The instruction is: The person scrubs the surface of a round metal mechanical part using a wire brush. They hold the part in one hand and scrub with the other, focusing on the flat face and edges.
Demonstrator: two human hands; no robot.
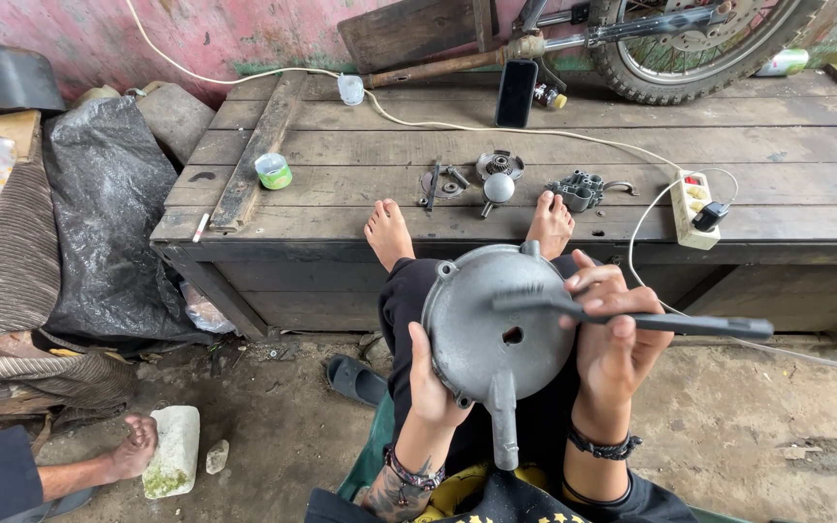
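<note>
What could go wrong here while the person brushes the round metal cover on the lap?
The cover is propped on the legs, held only by the left hand; it might slip. Strokes of the brush in the right hand could flick grit toward the small parts beside the bare feet.

Soft, even daylight, faint shadows, sharp focus, wide-angle bending at edges.

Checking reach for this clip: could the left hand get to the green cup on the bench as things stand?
Probably not without letting go. The left hand is gripping the metal cover in the lap, and the green cup stands far up the bench, beyond the feet. Nothing blocks the path, but it looks like a long lean forward.
</note>
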